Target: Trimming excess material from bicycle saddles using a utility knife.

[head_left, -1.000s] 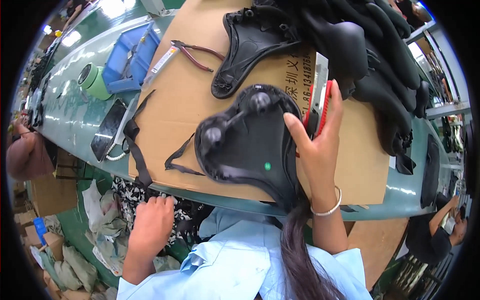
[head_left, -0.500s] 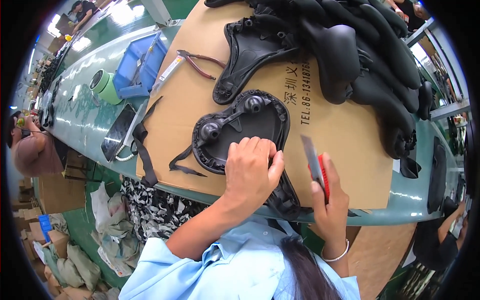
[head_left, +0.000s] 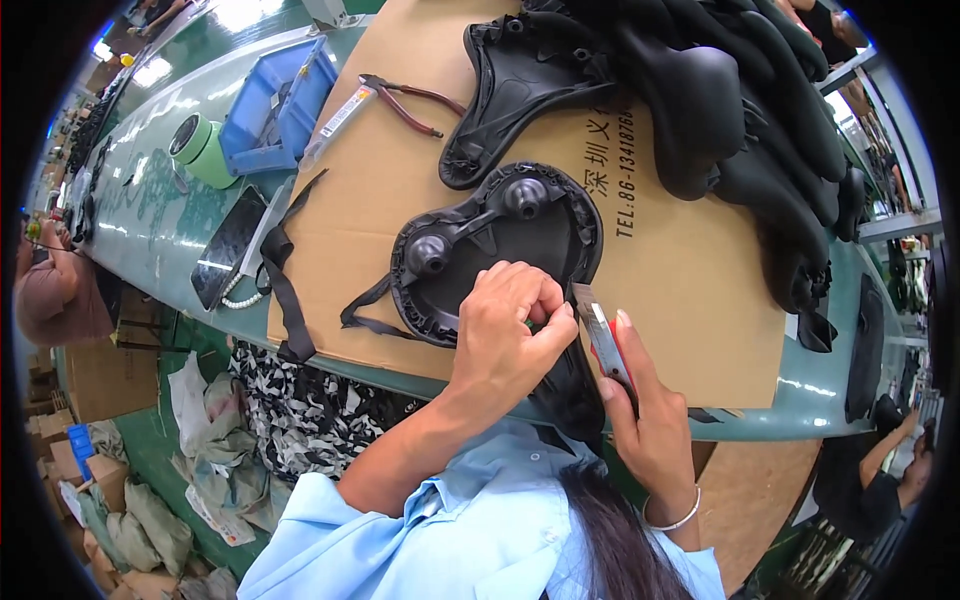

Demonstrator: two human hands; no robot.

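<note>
A black bicycle saddle (head_left: 545, 240) lies underside up on the cardboard sheet, its gathered cover edge running round the rim and its narrow nose toward me. My left hand (head_left: 507, 325) rests over the saddle's near middle, fingers curled and thumb pressed in a pinch; what they pinch is hidden. Wrapped in my right hand (head_left: 655, 425) is a red-handled utility knife (head_left: 607, 350). Its blade points up and left, close to the saddle's right rim; whether it touches, I cannot tell. Beside the saddle's left edge lies a loose black strip (head_left: 365, 305).
Black saddles (head_left: 690, 110) are heaped at the far right. Pincers (head_left: 405, 108) with red-brown handles lie at the back. Left of the cardboard (head_left: 690, 330) are a blue bin (head_left: 255, 150), a green cup (head_left: 208, 160) and a phone (head_left: 228, 250). Another black strip (head_left: 280, 270) crosses the cardboard's left edge.
The knife has moved left, from over the bare cardboard to the saddle's right rim. My left hand stays on the saddle, its thumb and fingers drawn closer together.
</note>
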